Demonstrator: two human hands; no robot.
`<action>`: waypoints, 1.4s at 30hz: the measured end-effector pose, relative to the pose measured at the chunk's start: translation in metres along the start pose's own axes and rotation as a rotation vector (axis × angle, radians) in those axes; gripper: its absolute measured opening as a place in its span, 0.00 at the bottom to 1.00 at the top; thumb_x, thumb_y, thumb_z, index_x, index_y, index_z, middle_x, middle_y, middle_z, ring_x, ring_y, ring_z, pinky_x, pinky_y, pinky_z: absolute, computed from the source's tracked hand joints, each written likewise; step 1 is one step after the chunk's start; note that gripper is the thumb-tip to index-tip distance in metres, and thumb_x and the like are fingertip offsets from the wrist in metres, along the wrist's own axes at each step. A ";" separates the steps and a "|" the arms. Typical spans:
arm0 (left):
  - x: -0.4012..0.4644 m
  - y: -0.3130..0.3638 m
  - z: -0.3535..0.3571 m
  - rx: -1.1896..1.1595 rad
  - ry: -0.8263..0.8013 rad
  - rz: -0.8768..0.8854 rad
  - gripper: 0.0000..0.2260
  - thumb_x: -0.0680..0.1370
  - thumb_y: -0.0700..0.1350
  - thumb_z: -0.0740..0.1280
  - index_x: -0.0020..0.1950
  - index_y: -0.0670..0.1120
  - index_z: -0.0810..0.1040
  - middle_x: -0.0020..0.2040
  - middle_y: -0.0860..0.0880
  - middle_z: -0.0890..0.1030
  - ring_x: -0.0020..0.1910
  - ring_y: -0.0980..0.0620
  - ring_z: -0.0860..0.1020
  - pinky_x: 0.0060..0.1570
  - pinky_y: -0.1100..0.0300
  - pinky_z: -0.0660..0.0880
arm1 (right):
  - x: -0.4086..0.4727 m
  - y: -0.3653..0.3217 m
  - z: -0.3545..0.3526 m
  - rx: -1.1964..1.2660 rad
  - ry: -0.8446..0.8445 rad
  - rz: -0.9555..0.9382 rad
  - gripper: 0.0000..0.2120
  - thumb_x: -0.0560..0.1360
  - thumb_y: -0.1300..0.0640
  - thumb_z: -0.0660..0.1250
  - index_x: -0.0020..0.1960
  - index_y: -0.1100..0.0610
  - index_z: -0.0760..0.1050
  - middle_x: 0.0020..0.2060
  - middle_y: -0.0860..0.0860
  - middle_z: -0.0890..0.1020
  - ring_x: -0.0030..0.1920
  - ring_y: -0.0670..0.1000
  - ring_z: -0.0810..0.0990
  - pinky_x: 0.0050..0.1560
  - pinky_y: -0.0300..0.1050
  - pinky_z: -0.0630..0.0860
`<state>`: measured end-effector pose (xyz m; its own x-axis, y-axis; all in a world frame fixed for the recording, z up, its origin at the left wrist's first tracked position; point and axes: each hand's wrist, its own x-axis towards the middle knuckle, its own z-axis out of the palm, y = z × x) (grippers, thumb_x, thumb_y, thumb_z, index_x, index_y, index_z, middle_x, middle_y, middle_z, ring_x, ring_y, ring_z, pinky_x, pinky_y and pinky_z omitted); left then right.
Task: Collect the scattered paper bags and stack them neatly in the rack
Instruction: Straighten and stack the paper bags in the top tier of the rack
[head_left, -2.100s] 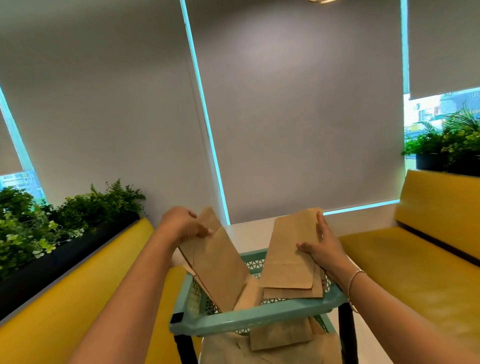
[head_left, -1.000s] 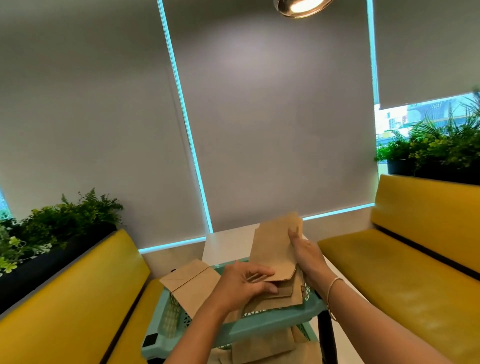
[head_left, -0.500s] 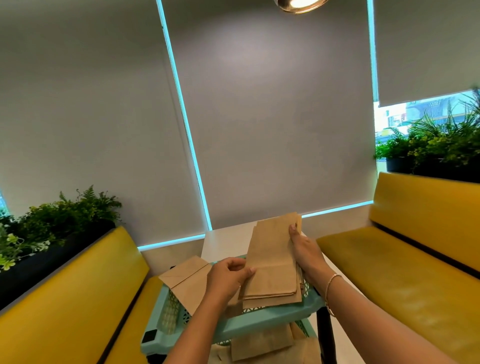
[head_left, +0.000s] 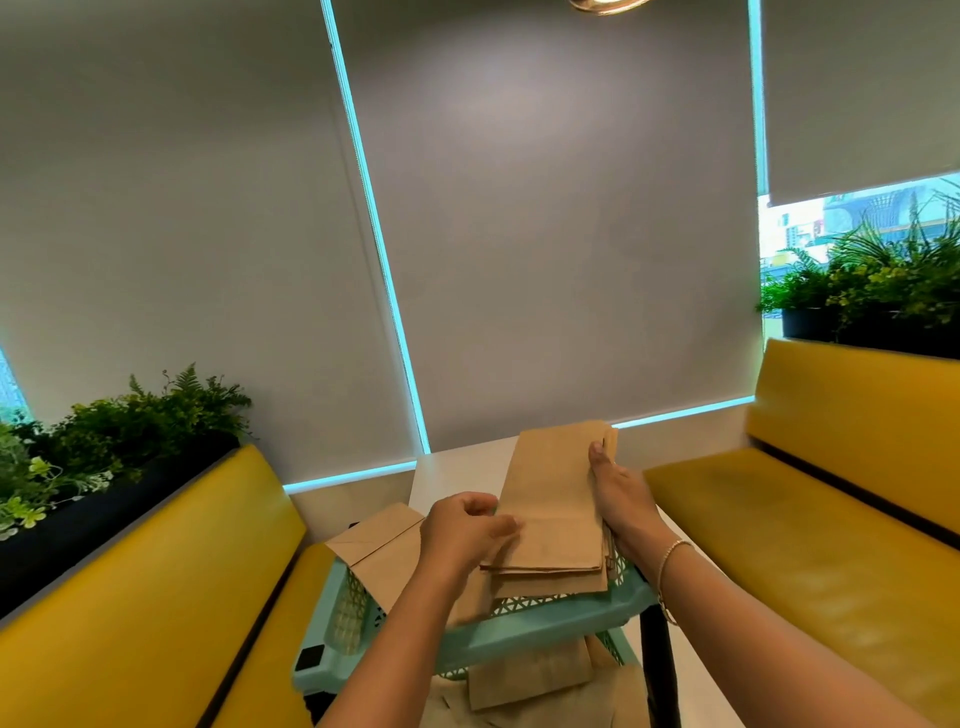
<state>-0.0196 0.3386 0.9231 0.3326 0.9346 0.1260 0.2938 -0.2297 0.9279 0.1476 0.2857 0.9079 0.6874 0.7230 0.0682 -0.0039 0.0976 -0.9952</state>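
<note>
Over the rack, right hand clasps the bag stack; left hand seemingly pinches its edge. Squaring up; next, lower it flat.

Both hands hold a stack of brown paper bags over the teal rack; the left hand pinches its near left edge, the right hand holds the right edge. Another bag leans over the rack's left rim; yellow seats flank it.
</note>
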 end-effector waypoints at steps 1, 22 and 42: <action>-0.002 0.003 -0.003 0.002 -0.076 0.008 0.21 0.68 0.42 0.76 0.60 0.45 0.77 0.54 0.48 0.78 0.52 0.50 0.76 0.47 0.62 0.74 | 0.001 0.001 0.000 0.002 0.004 0.003 0.24 0.78 0.40 0.55 0.41 0.59 0.76 0.43 0.60 0.80 0.48 0.60 0.79 0.55 0.58 0.75; -0.018 -0.002 -0.022 0.112 -0.225 0.275 0.28 0.68 0.35 0.74 0.63 0.55 0.69 0.54 0.57 0.74 0.52 0.56 0.75 0.49 0.65 0.77 | 0.008 0.007 -0.001 0.002 0.036 0.012 0.21 0.77 0.39 0.55 0.42 0.55 0.74 0.48 0.59 0.81 0.50 0.60 0.79 0.58 0.60 0.74; -0.014 0.006 -0.017 0.032 0.049 -0.062 0.06 0.70 0.41 0.74 0.37 0.50 0.80 0.44 0.50 0.81 0.49 0.49 0.77 0.54 0.53 0.76 | 0.005 0.004 0.002 -0.076 0.057 -0.043 0.27 0.78 0.40 0.55 0.42 0.63 0.77 0.45 0.63 0.81 0.49 0.63 0.79 0.54 0.59 0.74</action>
<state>-0.0374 0.3291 0.9327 0.2692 0.9592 0.0866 0.3414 -0.1791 0.9227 0.1494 0.2907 0.9042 0.7257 0.6792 0.1095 0.0806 0.0741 -0.9940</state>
